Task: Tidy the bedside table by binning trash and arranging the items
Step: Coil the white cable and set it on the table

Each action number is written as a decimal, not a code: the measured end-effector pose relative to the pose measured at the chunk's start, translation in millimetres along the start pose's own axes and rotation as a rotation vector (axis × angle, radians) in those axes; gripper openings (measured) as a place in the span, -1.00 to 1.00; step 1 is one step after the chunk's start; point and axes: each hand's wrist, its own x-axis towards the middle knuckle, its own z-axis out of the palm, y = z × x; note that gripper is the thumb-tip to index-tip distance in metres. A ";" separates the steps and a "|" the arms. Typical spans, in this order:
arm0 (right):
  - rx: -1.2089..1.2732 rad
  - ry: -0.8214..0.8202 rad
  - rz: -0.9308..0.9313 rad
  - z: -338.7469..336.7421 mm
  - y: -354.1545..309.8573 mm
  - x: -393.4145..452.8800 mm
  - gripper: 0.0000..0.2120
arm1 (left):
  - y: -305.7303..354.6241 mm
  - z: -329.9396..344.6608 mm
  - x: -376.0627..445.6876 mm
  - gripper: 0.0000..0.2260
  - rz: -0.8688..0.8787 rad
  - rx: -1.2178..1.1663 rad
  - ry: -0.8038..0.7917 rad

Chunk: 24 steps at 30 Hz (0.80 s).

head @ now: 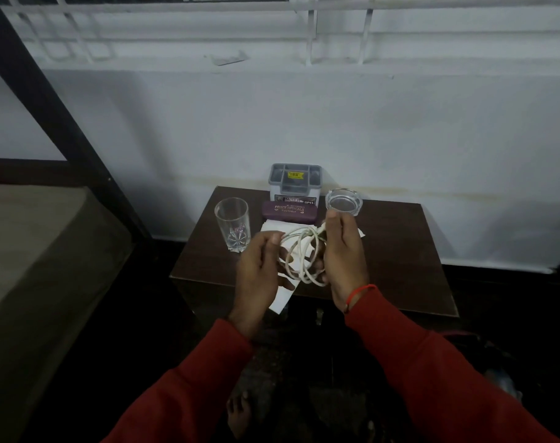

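Both hands hold a white cable [304, 257] coiled in loops above the front of the dark wooden bedside table [400, 251]. My left hand [259, 270] pinches one strand at the coil's left side. My right hand [344, 251] grips the coil's right side, thumb up. White paper [280, 300] lies on the table under the hands and hangs over the front edge. Behind stand a clear drinking glass [232, 223], a maroon spectacle case [288, 212], a grey organiser box [294, 180] and a glass ashtray [344, 201].
A pale wall runs behind the table with a window grille above. A bed corner [32, 251] and a dark bed post [58, 107] are at the left. My bare foot [238, 414] is on the dark floor below.
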 end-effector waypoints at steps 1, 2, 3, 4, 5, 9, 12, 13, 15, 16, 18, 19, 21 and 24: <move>-0.015 0.016 -0.022 0.9 -0.1 0.0 -0.70 | -1.5 0.6 -0.3 -0.82 -0.093 -0.077 -0.065; -0.043 0.051 -0.063 1.3 -0.7 0.8 -0.72 | -3.0 1.1 -1.6 -0.81 -0.173 -0.153 -0.137; -0.080 0.098 -0.117 0.3 -1.0 2.4 -0.75 | -4.2 1.1 -3.1 -0.81 -0.235 -0.225 -0.203; -0.118 0.144 -0.173 -1.7 -1.2 4.6 -0.78 | -5.1 0.0 -4.0 -0.80 -0.277 -0.283 -0.257; -0.159 0.182 -0.226 -4.6 -1.4 7.0 -0.80 | -5.0 -1.5 -4.0 -0.80 -0.300 -0.332 -0.301; -0.261 0.266 -0.323 -14.9 0.4 10.8 -0.82 | -1.8 -5.8 0.1 -0.78 -0.346 -0.425 -0.410; -0.186 0.298 -0.237 -13.2 2.6 13.7 -0.80 | -1.7 1.2 -5.2 -0.72 -0.384 -0.450 -0.391; -0.137 0.300 -0.190 -12.3 2.6 14.9 -0.79 | -2.2 3.8 -6.7 -0.77 -0.397 -0.463 -0.378; -0.061 0.297 -0.121 -11.7 3.6 16.5 -0.77 | -1.5 8.1 -8.3 -0.84 -0.408 -0.496 -0.382; -0.033 0.293 -0.097 -11.5 3.7 16.0 -0.77 | -0.2 9.4 -8.6 -0.85 -0.392 -0.493 -0.389; 0.012 0.279 -0.081 -9.7 3.1 14.1 -0.78 | 0.9 12.0 -9.7 -0.84 -0.298 -0.424 -0.376; 0.010 0.278 -0.088 -8.7 3.1 13.7 -0.78 | 1.3 13.3 -10.7 -0.85 -0.244 -0.365 -0.350; -0.008 0.280 -0.089 -7.1 3.4 14.0 -0.77 | 1.9 16.2 -13.3 -0.85 -0.146 -0.258 -0.278; 0.033 0.249 -0.066 -3.9 3.4 12.2 -0.80 | 0.8 16.7 -12.2 -0.84 -0.140 -0.276 -0.180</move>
